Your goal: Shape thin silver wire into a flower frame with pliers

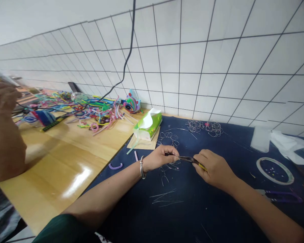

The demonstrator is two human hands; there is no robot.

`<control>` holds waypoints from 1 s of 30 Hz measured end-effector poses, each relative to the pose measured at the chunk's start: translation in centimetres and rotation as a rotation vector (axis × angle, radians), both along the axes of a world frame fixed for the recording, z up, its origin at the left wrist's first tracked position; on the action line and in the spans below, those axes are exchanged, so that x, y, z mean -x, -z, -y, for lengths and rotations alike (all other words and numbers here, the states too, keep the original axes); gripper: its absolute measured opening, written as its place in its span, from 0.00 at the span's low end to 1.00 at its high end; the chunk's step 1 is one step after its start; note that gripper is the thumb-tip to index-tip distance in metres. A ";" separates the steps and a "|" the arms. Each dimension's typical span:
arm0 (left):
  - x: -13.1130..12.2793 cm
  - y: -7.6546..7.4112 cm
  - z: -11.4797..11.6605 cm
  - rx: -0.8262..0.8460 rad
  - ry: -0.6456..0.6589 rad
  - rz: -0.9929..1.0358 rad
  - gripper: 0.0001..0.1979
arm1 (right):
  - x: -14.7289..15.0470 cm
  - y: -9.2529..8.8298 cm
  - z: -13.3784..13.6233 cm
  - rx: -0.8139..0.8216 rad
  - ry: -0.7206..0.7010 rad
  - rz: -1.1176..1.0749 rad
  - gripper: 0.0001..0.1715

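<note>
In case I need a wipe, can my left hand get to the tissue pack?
Probably yes: the tissue pack lies just beyond the left hand, with nothing tall between them. That hand seems to be pinching something small at the pliers' tip, though, so it would likely have to let go first.

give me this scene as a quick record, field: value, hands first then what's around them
left hand: pinched at the pliers' tips; held piece too small to tell
right hand: gripping pliers, yellow on handle
surface: dark blue cloth
below the hands: loose straight wires
beyond left hand: looped wire flower, green tissue pack
far left: another person's arm
</note>
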State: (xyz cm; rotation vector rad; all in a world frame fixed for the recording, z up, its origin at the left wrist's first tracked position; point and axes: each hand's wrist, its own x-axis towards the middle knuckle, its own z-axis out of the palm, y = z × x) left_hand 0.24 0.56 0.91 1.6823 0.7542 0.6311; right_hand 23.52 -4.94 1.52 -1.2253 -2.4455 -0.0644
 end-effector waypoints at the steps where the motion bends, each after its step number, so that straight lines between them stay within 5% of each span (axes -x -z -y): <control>1: -0.2 -0.1 -0.1 -0.012 0.003 -0.015 0.09 | -0.1 -0.1 0.1 -0.019 0.012 0.015 0.08; 18: -7.6 -0.2 -1.4 -0.132 0.229 -0.136 0.07 | -5.3 0.9 3.9 -0.020 0.300 0.130 0.08; 30: -7.5 0.2 -1.5 -0.102 0.218 -0.131 0.07 | -5.1 1.4 3.6 -0.010 0.283 0.103 0.08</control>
